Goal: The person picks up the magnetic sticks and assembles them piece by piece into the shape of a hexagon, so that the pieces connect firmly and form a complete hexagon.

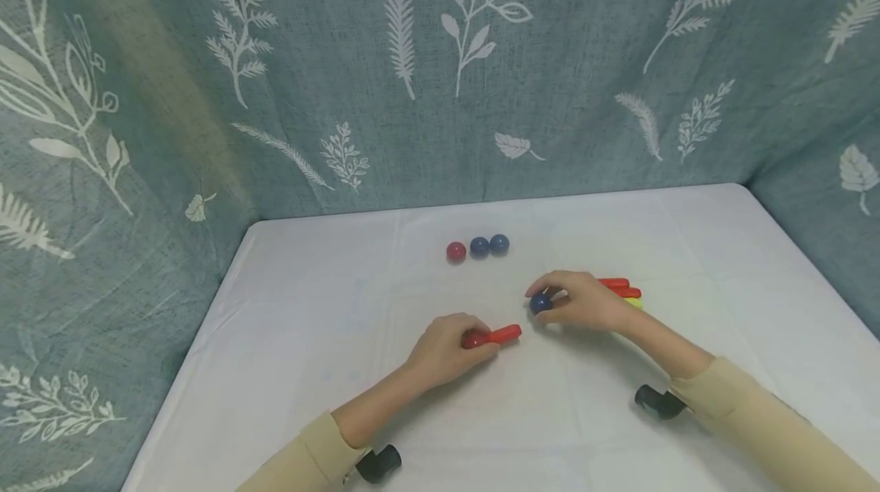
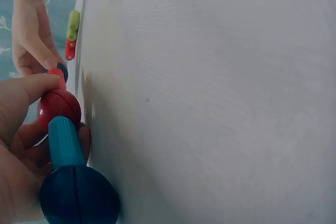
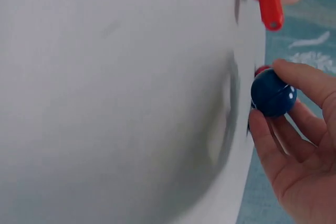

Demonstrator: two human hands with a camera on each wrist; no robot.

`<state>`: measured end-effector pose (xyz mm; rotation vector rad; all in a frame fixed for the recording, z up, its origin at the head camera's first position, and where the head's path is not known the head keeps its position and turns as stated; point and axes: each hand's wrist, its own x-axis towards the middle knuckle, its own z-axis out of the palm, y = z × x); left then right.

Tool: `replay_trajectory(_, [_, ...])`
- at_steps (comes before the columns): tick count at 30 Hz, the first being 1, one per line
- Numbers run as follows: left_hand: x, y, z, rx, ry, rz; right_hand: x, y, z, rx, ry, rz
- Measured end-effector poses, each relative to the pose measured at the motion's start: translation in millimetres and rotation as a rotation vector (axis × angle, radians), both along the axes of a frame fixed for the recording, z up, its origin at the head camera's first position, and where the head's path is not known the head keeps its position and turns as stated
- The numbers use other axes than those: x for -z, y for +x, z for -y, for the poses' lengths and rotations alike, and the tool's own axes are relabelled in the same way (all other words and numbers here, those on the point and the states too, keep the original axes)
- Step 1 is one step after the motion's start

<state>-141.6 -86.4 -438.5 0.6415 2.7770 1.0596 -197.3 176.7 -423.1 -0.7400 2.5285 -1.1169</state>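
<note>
My left hand [image 1: 450,348] grips a red ball [image 2: 59,106] between thumb and fingers. Joined to that ball are a red rod [image 1: 507,335], pointing right toward the other hand, and a teal rod [image 2: 65,142] with a dark blue ball [image 2: 79,198] at its other end; the palm hides these last two from the head view. Off to the right, my right hand [image 1: 580,301] pinches a single blue ball [image 3: 273,93] between thumb and fingertips. In the head view a short gap separates this ball from the red rod's free end [image 3: 272,23].
Farther back on the white table [image 1: 330,270] stand a loose red ball [image 1: 456,252] and two blue balls [image 1: 480,247] in a row. Red rods [image 1: 614,283] and a yellow-green rod [image 1: 634,302] lie behind the right wrist. A patterned curtain [image 1: 440,140] borders the table.
</note>
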Motion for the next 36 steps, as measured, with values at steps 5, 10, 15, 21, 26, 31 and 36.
replay_trajectory(5, [0.6,0.0,1.8,0.001,0.000,-0.015,0.0,9.3,7,-0.007,-0.006,0.022])
replay_trajectory(10, [1.1,0.2,3.0,-0.003,0.004,-0.011,3.2,13.7,10,-0.024,-0.017,0.040])
replay_trajectory(15, [1.0,0.4,3.6,0.000,0.008,-0.006,4.3,16.9,13,-0.042,-0.041,0.061])
replay_trajectory(21, [0.8,1.2,3.9,0.007,0.019,-0.023,5.1,19.1,16,-0.071,-0.078,0.067])
replay_trajectory(26, [0.0,1.0,3.0,0.007,0.013,-0.040,6.7,20.2,17,-0.070,-0.084,0.062])
replay_trajectory(31, [-2.9,-1.1,-4.7,0.021,-0.010,-0.051,6.6,22.1,21,-0.051,-0.070,0.087])
replay_trajectory(36, [-4.3,-3.7,-15.4,0.039,-0.029,-0.037,7.7,23.3,24,-0.040,-0.068,0.109])
